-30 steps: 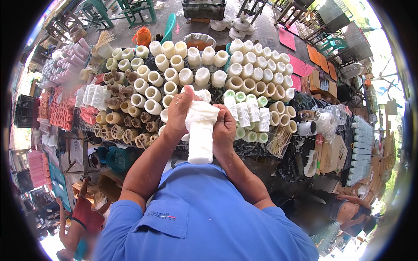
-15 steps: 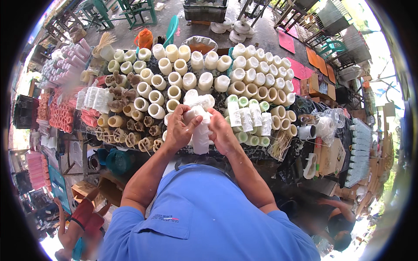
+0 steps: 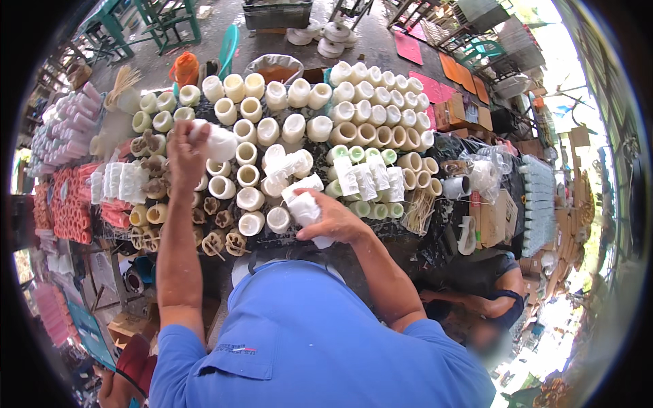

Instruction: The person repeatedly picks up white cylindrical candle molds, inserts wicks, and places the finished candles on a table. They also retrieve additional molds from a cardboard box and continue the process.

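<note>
L hand (image 3: 186,146) is up over the left-middle of the surface (image 3: 271,241), fingers curled round the end of a short white piece (image 3: 222,143) pointing right, above cream cups (image 3: 245,130); a bit blurred. R hand (image 3: 340,221) is lower, near edge, gripping a white cylinder (image 3: 304,209) w/ thumb on the near side; can't tell if it touches the surface. Just far of it: a small pile of white ridged pieces (image 3: 275,163). Right of that, white carved cylinders (image 3: 376,171) lie on green-white cups (image 3: 377,211), w/ a bundle of thin sticks (image 3: 420,216) further right. Far right, cream cups in tight rows. Left/near: brown flower-shaped pieces (image 3: 236,242); farther left, stacked coral-pink tubes (image 3: 66,211). Far side, behind the surface: orange bag (image 3: 185,70) & teal chair (image 3: 229,49). Co-worker (image 3: 507,292), dark top, near right, well apart from both hands.
</note>
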A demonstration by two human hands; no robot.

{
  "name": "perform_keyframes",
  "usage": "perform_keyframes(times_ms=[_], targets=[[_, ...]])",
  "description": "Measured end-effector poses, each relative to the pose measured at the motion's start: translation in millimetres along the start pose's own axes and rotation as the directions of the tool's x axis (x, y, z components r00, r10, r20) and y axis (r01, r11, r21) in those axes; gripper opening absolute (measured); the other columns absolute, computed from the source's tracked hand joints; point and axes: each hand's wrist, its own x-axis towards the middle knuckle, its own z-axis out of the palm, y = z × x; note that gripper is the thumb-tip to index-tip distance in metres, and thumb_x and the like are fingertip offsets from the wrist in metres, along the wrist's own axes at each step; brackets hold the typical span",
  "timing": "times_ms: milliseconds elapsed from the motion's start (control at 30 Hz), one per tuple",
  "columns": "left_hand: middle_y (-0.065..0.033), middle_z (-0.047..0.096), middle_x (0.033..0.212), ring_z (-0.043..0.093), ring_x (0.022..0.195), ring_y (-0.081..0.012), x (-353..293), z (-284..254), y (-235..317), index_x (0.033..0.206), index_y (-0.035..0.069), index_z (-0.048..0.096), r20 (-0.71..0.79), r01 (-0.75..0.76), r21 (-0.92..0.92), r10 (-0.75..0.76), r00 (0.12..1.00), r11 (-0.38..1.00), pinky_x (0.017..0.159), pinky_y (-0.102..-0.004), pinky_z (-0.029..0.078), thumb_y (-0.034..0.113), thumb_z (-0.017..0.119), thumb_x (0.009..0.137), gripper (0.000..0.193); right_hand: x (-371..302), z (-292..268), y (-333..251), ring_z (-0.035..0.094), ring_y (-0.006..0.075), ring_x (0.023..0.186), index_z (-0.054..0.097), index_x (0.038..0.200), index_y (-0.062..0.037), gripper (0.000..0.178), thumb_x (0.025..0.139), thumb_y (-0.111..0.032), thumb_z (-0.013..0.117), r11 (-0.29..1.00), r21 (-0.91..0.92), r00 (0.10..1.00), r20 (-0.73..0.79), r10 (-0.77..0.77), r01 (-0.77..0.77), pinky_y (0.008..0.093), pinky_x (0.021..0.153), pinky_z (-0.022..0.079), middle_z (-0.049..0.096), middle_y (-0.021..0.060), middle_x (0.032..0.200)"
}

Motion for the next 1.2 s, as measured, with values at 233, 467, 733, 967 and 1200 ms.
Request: perform_keyframes(times_ms=[233,467,733,967,1200], targets=[[-0.002,0.065,0.089,0.063,0.079,-0.009,-44.7,-7.0,-20.7,0.099,0.007,0.057,0.232,0.418,-0.697,-0.368,0.9,0.582,0.072,-0.0283,0.055,0.026,0.067,0.108,0.023,-30.7,-101.8,59.4,0.066,0.04,0.122,0.041,0.154,-0.0003,0.086,0.079,-0.017,0.08,0.821,-0.39,0.669,-0.743,-0.013,-0.417,0.0467,0.105,0.053,0.064,0.0261,0.138],[-0.003,0.069,0.098,0.067,0.088,-0.0116,-100.7,47.3,-2.2,0.103,0.009,0.057,0.483,0.588,-0.787,-0.405,0.776,0.188,0.085,-0.0306,0.058,0.022,0.063,0.109,0.016,-5.5,-129.2,91.7,0.059,0.044,0.13,0.049,0.151,-0.0009,0.081,0.081,-0.029,0.081,0.595,-0.575,0.646,-0.754,-0.118,-0.562,0.0505,0.111,0.047,0.061,0.027,0.142],[-0.0029,0.07,0.103,0.071,0.097,-0.0147,-108.0,49.8,31.4,0.112,0.008,0.059,0.57,0.637,-0.771,-0.427,0.702,0.02,0.091,-0.0366,0.06,0.029,0.067,0.107,0.023,-17.0,-114.6,69.8,0.059,0.0437,0.128,0.055,0.148,-0.0016,0.085,0.08,-0.04,0.089,0.549,-0.579,0.608,-0.779,-0.154,-0.603,0.0514,0.112,0.045,0.061,0.0266,0.141],[-0.0068,0.071,0.104,0.071,0.095,-0.016,-121.8,62.9,72.3,0.112,0.007,0.057,0.677,0.705,-0.709,-0.278,0.682,0.004,0.089,-0.0366,0.06,0.027,0.065,0.108,0.022,1.1,-4.4,-1.6,0.062,0.0195,0.126,0.046,0.155,0.0048,0.096,0.086,-0.045,0.089,0.735,0.669,0.994,-0.074,-0.082,0.11,0.0341,0.104,0.053,0.065,0.0142,0.138],[-0.0011,0.063,0.09,0.057,0.08,-0.0073,-130.7,63.1,105.2,0.108,0.006,0.055,0.49,0.424,-0.394,-0.203,0.848,0.816,0.069,-0.026,0.048,0.025,0.072,0.104,0.026,12.6,31.4,-5.0,0.068,0.0115,0.105,0.056,0.14,-0.0005,0.061,0.088,-0.007,0.086,0.802,0.585,0.99,-0.128,-0.055,0.121,0.0288,0.091,0.057,0.07,0.0061,0.12]])
